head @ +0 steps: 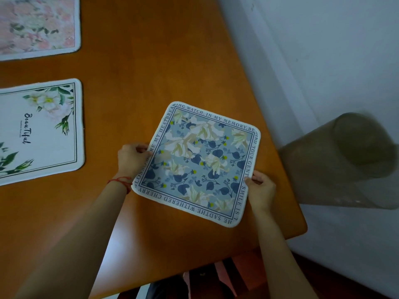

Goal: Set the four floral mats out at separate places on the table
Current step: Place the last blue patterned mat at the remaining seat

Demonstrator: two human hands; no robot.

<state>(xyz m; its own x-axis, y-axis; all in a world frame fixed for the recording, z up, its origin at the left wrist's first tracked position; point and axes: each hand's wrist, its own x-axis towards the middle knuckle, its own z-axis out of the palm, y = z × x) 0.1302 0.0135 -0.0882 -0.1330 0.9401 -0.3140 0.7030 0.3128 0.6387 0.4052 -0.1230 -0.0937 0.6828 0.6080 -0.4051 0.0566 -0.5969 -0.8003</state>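
Blue mat (197,164): square, blue floral print w/ white lilies, navy leaves, small yellow buds. Sits turned at an angle near the tabletop's 4 o'clock corner, held by both hands. Can't tell if it lies flat or is lifted.
Blue mat text: caps lettering runs round the border; legible bits incl. "WATCH. IN MY MEMORY", "YOUR GENT", "SMILE IS", "SAD THE WITHERED CHERRY", "MY HEATBREA". Some letters hidden under fingers.
Left hand (132,159): at the mat's 9 o'clock edge, fingers curled over the edge, pinching it. Red string bracelet (121,180) on the wrist.
Right hand (260,189): at the mat's 4 o'clock edge, thumb on top, fingers curled, gripping the edge.
White mat (41,131): at 9 o'clock, flat on tabletop, partly cut off by frame. White w/ pale flowers, green leaves, thin dark border line. Script reads "Beautiful"; tiny line beside it too small to read.
Pink mat (36,25): at 10 o'clock, flat, blurry pink & green floral, white rim, partly out of frame. Well apart from the white mat.
Tabletop (151,61): orange-brown wood, rounded corner at 4 o'clock.
Roll (343,160): translucent grey-brown rolled sheet at 3 o'clock, off the tabletop edge, blurred.
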